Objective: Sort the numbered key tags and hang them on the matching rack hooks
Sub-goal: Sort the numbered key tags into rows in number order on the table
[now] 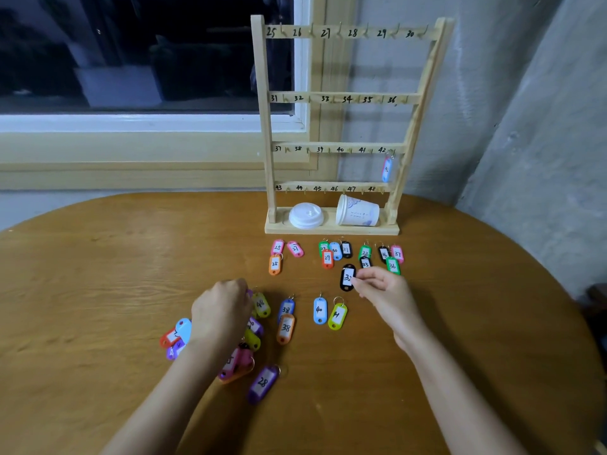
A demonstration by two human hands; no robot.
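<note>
— What's over on the left side of the table?

— The left hand, knuckles up and fingers curled under, sitting on an unsorted heap of tags toward the near edge. Whether it's actually pinching one I cannot tell; the fingertips are hidden. A light blue tag and a red one poke out to its left, and a purple tag marked 28 lies nearest us.

— And just right of that hand?

— A yellow-green tag marked 48 touching the heap, then a blue 38 above an orange 38. Further right, a blue 40 beside a yellow-green 41.

— The other hand?

— The right hand has thumb and forefinger closed on the edge of a black tag, reading 32 as far as I can make out, in the middle of the table.

— Anything sorted yet?

— There's a row laid out beyond the hands, in front of the rack: two pink tags and an orange 25 at the left, then a green, blue, black and orange cluster, then green, black and pink ones at the right.

— And the rack itself?

— The wooden rack stands at the far edge by the wall, its rails numbered 25 to 48. One pink-and-blue tag hangs at hook 42, at the right end of the third rail. A white lid and a tipped paper cup rest on its base.
</note>
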